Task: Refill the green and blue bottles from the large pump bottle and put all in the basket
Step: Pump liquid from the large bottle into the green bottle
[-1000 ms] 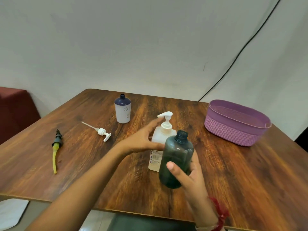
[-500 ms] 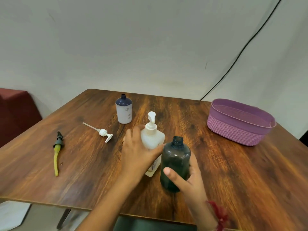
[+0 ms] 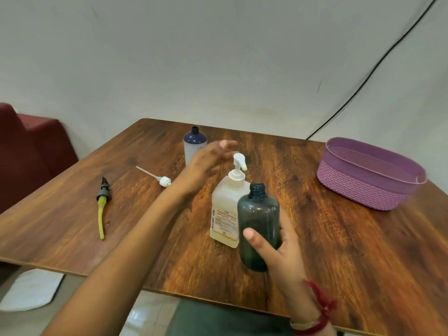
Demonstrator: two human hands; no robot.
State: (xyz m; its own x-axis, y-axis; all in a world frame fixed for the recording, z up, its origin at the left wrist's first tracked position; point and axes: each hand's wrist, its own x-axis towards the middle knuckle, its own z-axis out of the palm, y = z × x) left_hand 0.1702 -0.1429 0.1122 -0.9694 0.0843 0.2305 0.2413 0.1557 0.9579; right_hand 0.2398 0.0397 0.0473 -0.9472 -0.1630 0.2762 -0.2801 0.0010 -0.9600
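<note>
My right hand (image 3: 278,248) grips the dark green bottle (image 3: 258,221), uncapped and upright, just in front of the large pump bottle (image 3: 226,209). The pump bottle is pale and translucent with a white pump head, and it stands on the wooden table (image 3: 339,251). My left hand (image 3: 211,158) hovers blurred beside and above the pump head with its fingers stretched out, holding nothing. Behind that hand stands the blue-and-white bottle (image 3: 194,144), also without a cap. The purple basket (image 3: 368,173) sits at the right rear and nothing shows inside it.
A loose white pump with its tube (image 3: 157,177) lies left of the pump bottle. Farther left lies a black-and-yellow pump tube (image 3: 103,204). A dark red seat (image 3: 31,146) stands beyond the table's left edge. A black cable (image 3: 378,64) runs down the wall.
My left hand has let go of the pump bottle's body and risen toward the pump head. The pump's spout now points right. The green bottle stays held beside it.
</note>
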